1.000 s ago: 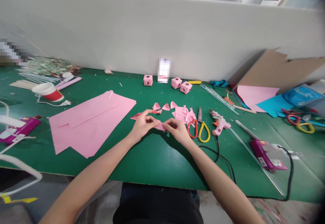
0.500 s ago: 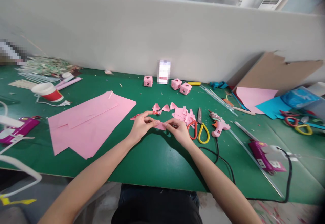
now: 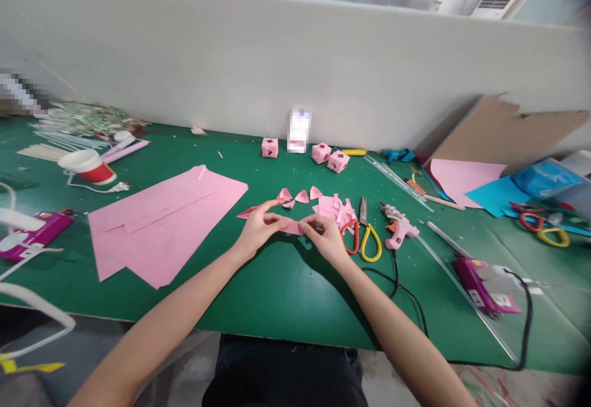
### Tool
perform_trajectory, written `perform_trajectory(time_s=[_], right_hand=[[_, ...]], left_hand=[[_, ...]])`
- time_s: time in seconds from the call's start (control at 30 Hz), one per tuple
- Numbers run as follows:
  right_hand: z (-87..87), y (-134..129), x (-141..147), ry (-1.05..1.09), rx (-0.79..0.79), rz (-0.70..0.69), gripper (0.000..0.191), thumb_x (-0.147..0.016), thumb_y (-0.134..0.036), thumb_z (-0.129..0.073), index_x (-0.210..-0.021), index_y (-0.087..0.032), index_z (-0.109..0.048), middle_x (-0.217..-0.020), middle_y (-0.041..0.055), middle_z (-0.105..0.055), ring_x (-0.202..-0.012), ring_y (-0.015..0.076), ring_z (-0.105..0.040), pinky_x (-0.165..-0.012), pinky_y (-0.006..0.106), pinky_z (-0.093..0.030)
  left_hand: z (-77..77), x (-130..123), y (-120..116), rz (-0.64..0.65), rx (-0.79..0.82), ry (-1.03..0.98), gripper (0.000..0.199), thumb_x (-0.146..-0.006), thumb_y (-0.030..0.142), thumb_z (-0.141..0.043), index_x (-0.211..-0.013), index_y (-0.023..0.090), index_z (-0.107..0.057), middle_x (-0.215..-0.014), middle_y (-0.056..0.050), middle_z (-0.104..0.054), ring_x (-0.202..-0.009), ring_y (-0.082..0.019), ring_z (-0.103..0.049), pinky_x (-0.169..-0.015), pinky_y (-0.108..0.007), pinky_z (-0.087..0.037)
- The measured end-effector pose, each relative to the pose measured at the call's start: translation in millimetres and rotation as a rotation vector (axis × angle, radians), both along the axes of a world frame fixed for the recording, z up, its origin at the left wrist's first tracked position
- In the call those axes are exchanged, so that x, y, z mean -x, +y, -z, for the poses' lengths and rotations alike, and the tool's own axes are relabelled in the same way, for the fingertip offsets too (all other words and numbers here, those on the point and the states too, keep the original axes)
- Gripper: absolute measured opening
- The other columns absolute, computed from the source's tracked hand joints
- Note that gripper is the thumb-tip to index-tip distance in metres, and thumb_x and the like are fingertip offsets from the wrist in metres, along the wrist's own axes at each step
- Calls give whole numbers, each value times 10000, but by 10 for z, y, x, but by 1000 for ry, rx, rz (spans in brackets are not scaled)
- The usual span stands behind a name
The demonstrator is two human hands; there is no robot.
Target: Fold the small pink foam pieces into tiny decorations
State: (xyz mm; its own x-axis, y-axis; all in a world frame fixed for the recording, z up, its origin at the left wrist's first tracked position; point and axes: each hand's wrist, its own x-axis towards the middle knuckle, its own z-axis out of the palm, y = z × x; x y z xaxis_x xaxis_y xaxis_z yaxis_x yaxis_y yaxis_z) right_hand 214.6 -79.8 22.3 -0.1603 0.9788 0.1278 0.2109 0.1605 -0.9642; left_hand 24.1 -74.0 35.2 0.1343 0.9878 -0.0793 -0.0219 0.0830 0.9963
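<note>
Between my two hands a small piece of pink paper point(image 3: 292, 228) is pinched at its ends. My left hand point(image 3: 259, 228) grips its left end between thumb and fingers, the index finger stretched forward. The right end is in the closed fingertips of my right hand point(image 3: 323, 233). Just beyond lie several small folded pink paper pieces point(image 3: 301, 196). A pile of pink paper scraps point(image 3: 329, 205) lies past my right hand, next to scissors point(image 3: 368, 234) with one red and one yellow handle. A pink folded piece point(image 3: 247, 212) shows beside my left hand.
Pink paper sheets point(image 3: 161, 234) lie left, near a red and white cup point(image 3: 87, 167). Several pink paper boxes point(image 3: 270, 148) stand at the back by a phone point(image 3: 299, 130). Right are a pink glue gun point(image 3: 401, 227) with black cord and a purple power strip point(image 3: 482, 287).
My left index finger has lifted slightly, and a small folded piece beyond it shows more fully. The pink paper stays pinched between both hands, slightly more visible.
</note>
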Motion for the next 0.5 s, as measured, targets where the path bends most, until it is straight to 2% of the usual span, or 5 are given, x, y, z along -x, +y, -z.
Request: perform_trajectory(time_s=[0.2,0.5], right_hand=[[11,-12,-11,4,-7,5,248,-831,-415,-631,-748,-181,-638,-671,10,-640,-609,144,-549,-568,262,-410],[16,-4,-3,36,13,-15,285,-836,-459,-634,-765,-183,-640,-677,15,-640,-624,150,-565,-582,272,-421]], left_hand=[[15,-5,7,-5,-3,13,526,-711,327,-792,-1173,159,-604,-729,-5,-705,-699,-158,-650,-747,-296,-493],[3,-2,14,-4,1,-79,606,-680,295,-818,-1235,176,-604,-667,32,-677,-635,-118,-593,-738,-273,-477]])
